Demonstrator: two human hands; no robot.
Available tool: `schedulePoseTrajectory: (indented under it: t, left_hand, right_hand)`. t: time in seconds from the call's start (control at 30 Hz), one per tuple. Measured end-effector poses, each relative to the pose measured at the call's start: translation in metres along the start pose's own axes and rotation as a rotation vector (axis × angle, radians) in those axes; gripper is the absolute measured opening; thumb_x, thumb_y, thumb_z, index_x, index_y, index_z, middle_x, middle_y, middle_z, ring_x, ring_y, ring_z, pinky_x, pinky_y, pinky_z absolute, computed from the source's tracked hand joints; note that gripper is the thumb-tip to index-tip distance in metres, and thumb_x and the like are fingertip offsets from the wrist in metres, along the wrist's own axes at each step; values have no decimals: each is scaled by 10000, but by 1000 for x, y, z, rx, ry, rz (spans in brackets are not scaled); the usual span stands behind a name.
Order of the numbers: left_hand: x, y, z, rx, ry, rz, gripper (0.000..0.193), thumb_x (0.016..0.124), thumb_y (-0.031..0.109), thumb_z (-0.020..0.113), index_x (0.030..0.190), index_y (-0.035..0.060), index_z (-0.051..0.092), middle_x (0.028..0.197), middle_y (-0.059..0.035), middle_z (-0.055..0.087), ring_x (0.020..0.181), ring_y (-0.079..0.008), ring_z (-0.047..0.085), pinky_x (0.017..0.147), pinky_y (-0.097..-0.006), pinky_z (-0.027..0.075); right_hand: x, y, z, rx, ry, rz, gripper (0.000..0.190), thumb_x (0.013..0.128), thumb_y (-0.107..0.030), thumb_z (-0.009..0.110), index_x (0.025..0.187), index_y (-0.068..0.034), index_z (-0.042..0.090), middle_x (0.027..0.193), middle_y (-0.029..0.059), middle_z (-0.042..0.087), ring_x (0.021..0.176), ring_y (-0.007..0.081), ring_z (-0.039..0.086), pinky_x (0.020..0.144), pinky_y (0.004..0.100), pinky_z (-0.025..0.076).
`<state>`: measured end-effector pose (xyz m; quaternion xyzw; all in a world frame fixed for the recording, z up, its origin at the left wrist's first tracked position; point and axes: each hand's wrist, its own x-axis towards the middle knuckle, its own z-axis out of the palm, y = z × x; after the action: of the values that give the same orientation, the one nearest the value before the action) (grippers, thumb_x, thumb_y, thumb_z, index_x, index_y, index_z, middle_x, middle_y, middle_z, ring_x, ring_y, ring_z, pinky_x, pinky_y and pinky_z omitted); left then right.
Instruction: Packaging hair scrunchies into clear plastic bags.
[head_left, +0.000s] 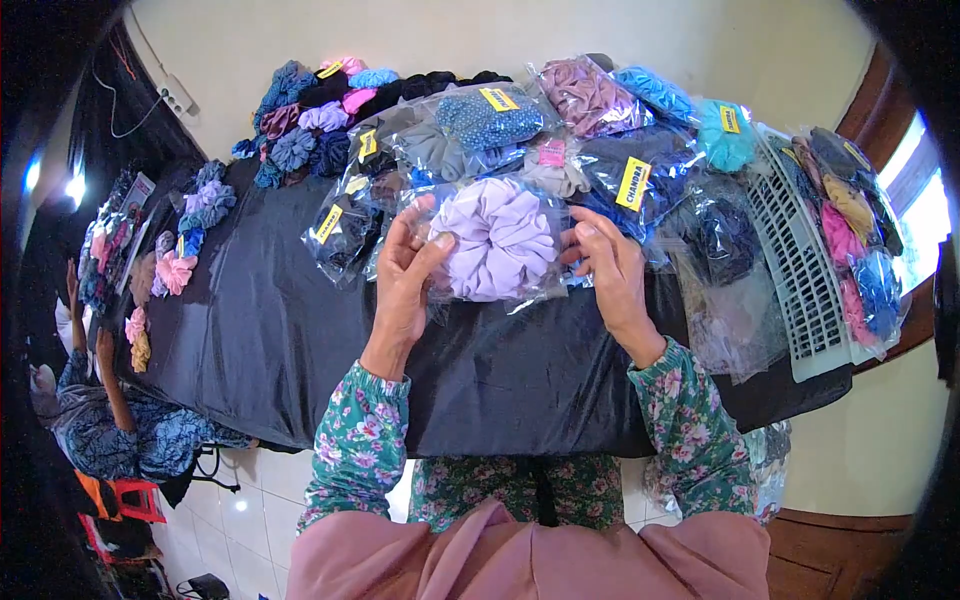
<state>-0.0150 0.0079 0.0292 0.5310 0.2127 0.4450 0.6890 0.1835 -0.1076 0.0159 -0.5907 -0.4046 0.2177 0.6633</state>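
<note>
A lavender fabric scrunchie (495, 240) lies inside a clear plastic bag, raised above the near part of the black-covered table (300, 300). My left hand (412, 262) grips the bag's left side, its thumb on top against the scrunchie's edge. On the other side, my right hand (606, 259) has its fingers curled by the bag's right edge; whether they pinch the film cannot be told. Just beyond are bagged scrunchies: a blue dotted one (487, 116), a dark one with a yellow label (634, 180) and a grey one (559, 176).
Loose scrunchies (292, 146) are heaped at the back left. A grey plastic basket (802, 270) holding bagged scrunchies stands at right, beside empty clear bags (724, 322). At far left a co-worker (127, 435) sits with both hands over the table, near more scrunchies (176, 271).
</note>
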Motion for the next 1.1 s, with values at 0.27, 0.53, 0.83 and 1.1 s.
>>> schedulePoseTrajectory:
  t: [0.27,0.53,0.83,1.1]
  left_hand:
    - [2,-16,7,75,-70,77,583,797,27,700,1301,46,406,1126,-83,595,1021,-156,583,853,-284,487]
    - [4,-15,1,207,-49,140,555,844,67,654,1325,17,381,1092,-106,605,934,-157,613,777,-266,509]
    - [3,-15,-9,142,63,143,334,832,49,619,1158,-13,579,918,-25,630,794,-86,595,727,-227,485]
    - [44,-5,-97,-81,607,347,270,828,101,576,1067,-13,626,851,-25,636,678,-104,566,620,-223,463]
  right_hand:
    - [0,10,0,137,-244,-26,388,908,-263,560,1172,21,542,885,16,619,768,70,541,645,239,439]
    - [-2,17,6,338,-63,18,242,922,-178,572,1106,-21,566,904,-9,601,741,36,522,620,199,435]
    - [-10,10,13,345,-184,24,355,922,-169,558,1227,-2,488,941,33,617,754,67,558,661,211,448]
    - [-8,18,8,224,-229,76,411,903,-139,542,1280,-13,440,917,62,647,744,86,589,625,211,439]
